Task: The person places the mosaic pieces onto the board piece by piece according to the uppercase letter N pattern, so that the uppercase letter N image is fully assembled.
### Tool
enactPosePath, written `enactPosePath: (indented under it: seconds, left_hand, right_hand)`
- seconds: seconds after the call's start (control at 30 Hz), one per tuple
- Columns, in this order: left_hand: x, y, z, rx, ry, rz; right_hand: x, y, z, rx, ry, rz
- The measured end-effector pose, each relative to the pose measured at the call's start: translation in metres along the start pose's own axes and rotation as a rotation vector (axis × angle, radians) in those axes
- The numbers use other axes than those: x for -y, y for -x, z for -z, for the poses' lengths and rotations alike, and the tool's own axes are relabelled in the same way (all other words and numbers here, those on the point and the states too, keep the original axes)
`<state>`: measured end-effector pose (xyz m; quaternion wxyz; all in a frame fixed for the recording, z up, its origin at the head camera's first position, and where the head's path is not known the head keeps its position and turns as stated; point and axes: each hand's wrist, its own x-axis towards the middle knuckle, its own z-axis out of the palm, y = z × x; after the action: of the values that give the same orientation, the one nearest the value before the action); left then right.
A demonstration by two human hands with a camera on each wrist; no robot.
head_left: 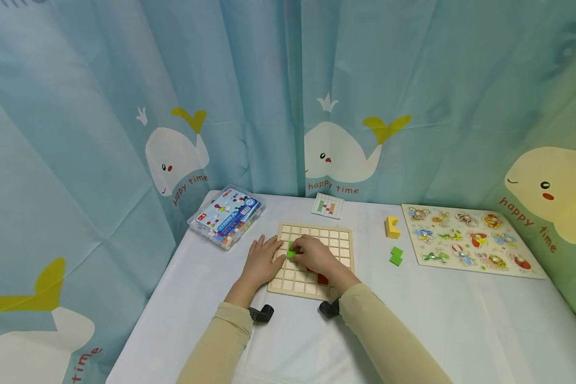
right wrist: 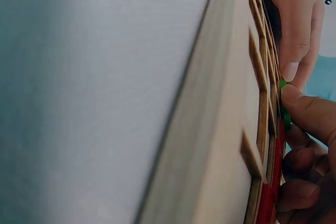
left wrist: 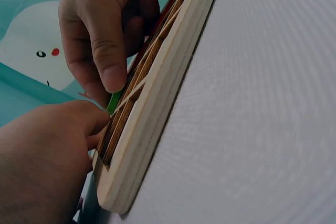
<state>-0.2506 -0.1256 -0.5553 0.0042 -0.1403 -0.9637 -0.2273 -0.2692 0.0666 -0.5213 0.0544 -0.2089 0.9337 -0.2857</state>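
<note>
A square wooden grid board (head_left: 288, 287) lies on the white table. On its left half, my right hand (head_left: 316, 255) pinches a small green puzzle piece (head_left: 290, 253) between thumb and fingers, low over the cells. My left hand (head_left: 261, 260) rests at the board's left edge, fingers extended, its thumb tip close beside the green piece. Red pieces (head_left: 322, 279) sit in the grid under the right hand and wrist, partly hidden by them. From the right wrist view, the green piece (right wrist: 286, 118) shows between both hands' fingertips, past a red piece (right wrist: 266, 203).
A clear plastic box (head_left: 228, 216) with a printed lid stands back left. Behind the board lies a coloured pattern card (head_left: 328, 205). To the right are a yellow block (head_left: 392, 228), another green piece (head_left: 396, 256) and an insect puzzle board (head_left: 470, 242). Whale-print curtains (head_left: 269, 106) surround the table.
</note>
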Motion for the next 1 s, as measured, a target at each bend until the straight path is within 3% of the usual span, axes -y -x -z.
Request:
enactPosePath:
  seconds: [0.67, 1.0]
  left_hand:
    - [0.001, 0.000, 0.000, 0.000, 0.000, -0.003]
    - [0.001, 0.000, -0.001, -0.010, -0.005, -0.009]
  right_hand:
    - [0.001, 0.001, 0.002, 0.009, 0.002, 0.010]
    - [-0.001, 0.011, 0.010, 0.007, 0.006, 0.013]
